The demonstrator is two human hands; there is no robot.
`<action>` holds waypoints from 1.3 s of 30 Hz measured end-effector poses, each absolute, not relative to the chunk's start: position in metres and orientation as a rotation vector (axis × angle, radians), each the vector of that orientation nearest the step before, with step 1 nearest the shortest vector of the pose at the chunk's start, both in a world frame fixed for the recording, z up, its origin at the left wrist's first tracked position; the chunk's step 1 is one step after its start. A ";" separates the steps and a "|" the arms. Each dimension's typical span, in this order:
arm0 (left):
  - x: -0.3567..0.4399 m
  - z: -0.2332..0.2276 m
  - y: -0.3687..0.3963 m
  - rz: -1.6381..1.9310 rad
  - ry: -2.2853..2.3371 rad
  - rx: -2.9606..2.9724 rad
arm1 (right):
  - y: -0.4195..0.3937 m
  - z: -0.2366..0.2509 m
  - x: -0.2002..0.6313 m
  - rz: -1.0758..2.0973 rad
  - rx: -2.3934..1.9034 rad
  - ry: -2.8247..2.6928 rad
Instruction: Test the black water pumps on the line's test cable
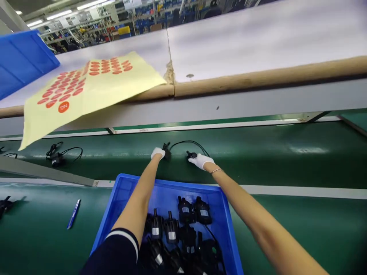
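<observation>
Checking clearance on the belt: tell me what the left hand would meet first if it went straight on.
The left hand already touches the black part of the cable; beyond it, likely bare green belt, then the grey rail.

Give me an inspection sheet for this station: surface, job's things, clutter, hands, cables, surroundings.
Surface: green conveyor belt, a second green surface nearer, pale rail between.
Job's things: black corded part at the left hand, its plug end at the right hand; blue bin of similar black parts in front.
Clutter: blue pen; yellow sheet of red round stickers overhanging the shelf edge.
Hands: left hand and right hand, white-gloved, both on the part; grip unclear.
Cables: black cable arcs between the hands; another corded part further left.
Surroundings: white shelf, second blue bin, factory racks behind.
</observation>
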State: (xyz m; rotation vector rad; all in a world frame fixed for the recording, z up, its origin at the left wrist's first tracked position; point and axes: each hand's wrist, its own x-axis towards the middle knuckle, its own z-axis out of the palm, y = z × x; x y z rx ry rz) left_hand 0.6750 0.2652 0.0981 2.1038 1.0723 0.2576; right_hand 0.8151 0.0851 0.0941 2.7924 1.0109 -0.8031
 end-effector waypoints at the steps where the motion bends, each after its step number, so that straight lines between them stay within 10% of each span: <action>1: 0.674 0.102 0.272 0.250 1.135 2.077 | 0.081 0.100 0.810 -0.777 2.775 1.072; 9: 0.581 0.156 0.204 0.520 0.982 1.884 | 0.030 0.122 0.651 -0.860 2.436 1.555; 19: 0.484 0.088 0.087 0.201 0.915 1.147 | 0.022 0.152 0.625 -0.827 2.605 1.601; 28: 0.428 0.180 0.022 -0.064 0.454 0.442 | -0.055 0.251 0.558 -0.884 3.260 1.666; 39: 0.245 0.219 -0.086 0.086 0.495 -0.190 | -0.246 0.193 0.287 -1.780 3.364 1.372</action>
